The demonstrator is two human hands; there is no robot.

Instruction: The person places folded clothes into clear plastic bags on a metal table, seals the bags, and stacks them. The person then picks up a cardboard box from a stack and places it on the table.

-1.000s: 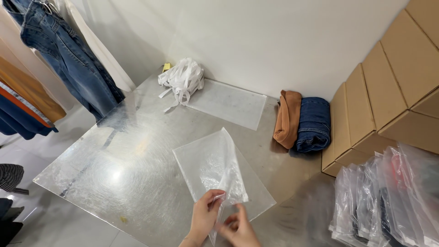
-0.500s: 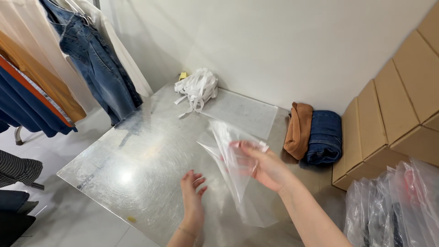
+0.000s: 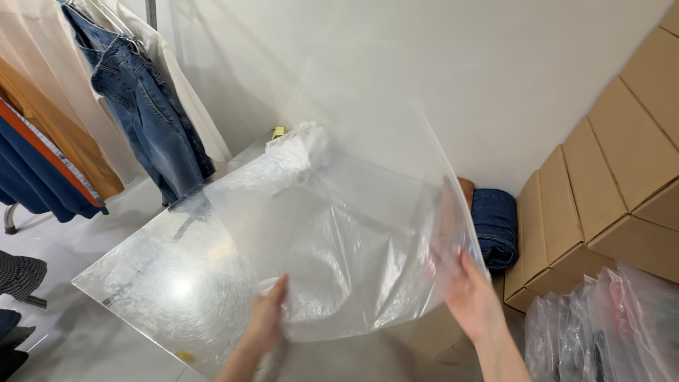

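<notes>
Clear plastic bag (image 3: 339,233), large and crinkled, is lifted above the shiny metal table (image 3: 148,283). My left hand (image 3: 265,322) pinches its lower edge; my right hand (image 3: 467,290) grips its right side. Blue jeans (image 3: 141,106) hang at left; cardboard boxes (image 3: 608,191) are stacked at right.

1. Two hands, left (image 3: 263,325) and right (image 3: 470,293), are holding one clear plastic bag (image 3: 353,233).
2. One pair of jeans (image 3: 145,106) is hanging.
3. One folded pair of jeans (image 3: 495,226) is lying by the wall.
4. Four cardboard boxes (image 3: 601,170) are showing.
</notes>
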